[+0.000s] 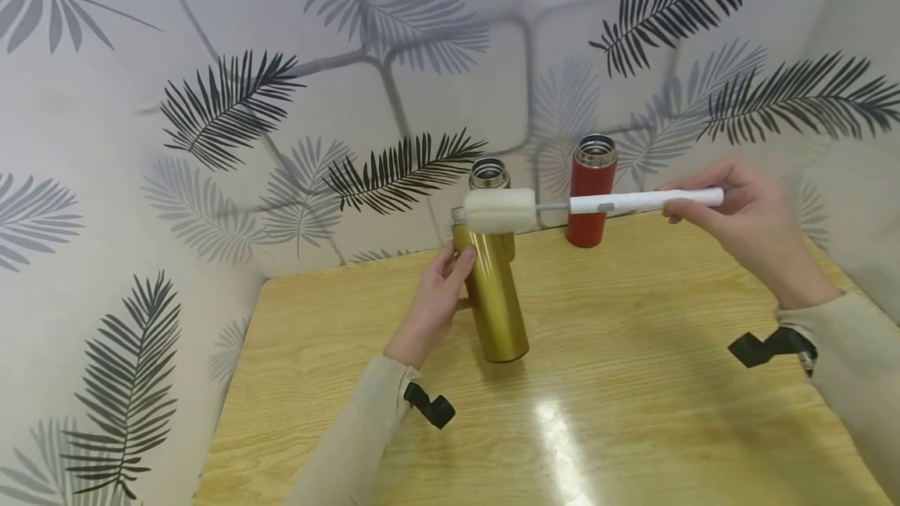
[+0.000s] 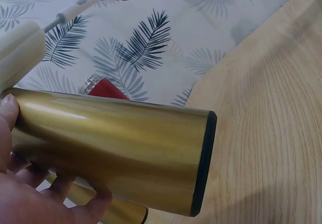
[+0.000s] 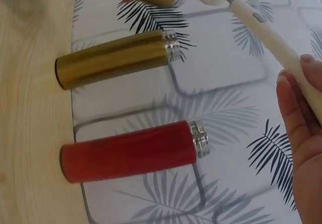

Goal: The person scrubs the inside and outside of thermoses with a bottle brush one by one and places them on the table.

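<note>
Left hand wraps around the upper part of a gold bottle, thumb in front. Bottle is above the front part of the desk, tilted, mouth end leaning left in head view; cannot tell if base touches the wood. Right hand pinches the end of a white-handled brush, held roughly level, grey shaft toward the left. Its cream sponge head is outside the bottle, right at the mouth and partly covering it in head view; contact with the rim unclear.

Second gold bottle stands upright at the back of the desk, mostly hidden behind the held one in head view, whole in right wrist view. Red bottle upright to its right, apart from it, steel neck, uncapped. Leaf-print wall behind. Both arms in beige sleeves, black mount on each wrist.
</note>
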Tool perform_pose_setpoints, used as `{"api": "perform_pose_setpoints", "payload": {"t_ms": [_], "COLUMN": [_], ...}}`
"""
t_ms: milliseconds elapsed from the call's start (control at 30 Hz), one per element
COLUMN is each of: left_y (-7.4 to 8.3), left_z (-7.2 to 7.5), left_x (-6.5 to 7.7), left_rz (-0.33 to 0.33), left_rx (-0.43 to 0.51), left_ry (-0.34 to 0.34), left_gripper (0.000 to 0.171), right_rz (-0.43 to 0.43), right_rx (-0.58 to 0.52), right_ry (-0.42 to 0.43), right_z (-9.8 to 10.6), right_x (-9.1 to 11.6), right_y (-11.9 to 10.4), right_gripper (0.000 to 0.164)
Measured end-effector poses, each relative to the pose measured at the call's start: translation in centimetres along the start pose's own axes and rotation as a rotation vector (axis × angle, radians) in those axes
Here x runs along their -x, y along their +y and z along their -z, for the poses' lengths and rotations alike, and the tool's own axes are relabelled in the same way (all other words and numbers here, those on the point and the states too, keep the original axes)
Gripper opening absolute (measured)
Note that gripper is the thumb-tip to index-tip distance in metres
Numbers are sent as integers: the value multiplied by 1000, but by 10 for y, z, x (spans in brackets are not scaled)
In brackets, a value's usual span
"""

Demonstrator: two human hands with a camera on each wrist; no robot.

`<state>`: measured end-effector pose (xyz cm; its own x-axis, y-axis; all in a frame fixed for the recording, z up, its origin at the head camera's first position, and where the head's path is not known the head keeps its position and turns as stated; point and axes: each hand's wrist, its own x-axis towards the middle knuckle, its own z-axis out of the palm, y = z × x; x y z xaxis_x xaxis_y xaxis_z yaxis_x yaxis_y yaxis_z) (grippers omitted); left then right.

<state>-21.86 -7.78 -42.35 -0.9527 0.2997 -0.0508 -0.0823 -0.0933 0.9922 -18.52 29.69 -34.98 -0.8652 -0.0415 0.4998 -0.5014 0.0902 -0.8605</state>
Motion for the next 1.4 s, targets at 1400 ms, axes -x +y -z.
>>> {"api": "perform_pose_setpoints", "payload": {"t_ms": [1400], "left_y": [10], "left_z": [5], "left_x": [-3], "left_rz": [47], "left_rx": [124], "left_ry": [-40], "left_gripper": [54], "right_rz": [475], "right_rx": [696], "right_ry": [-389], "right_z": [-22], "right_x": [-1], "right_y": [65], "right_gripper": [37]}}
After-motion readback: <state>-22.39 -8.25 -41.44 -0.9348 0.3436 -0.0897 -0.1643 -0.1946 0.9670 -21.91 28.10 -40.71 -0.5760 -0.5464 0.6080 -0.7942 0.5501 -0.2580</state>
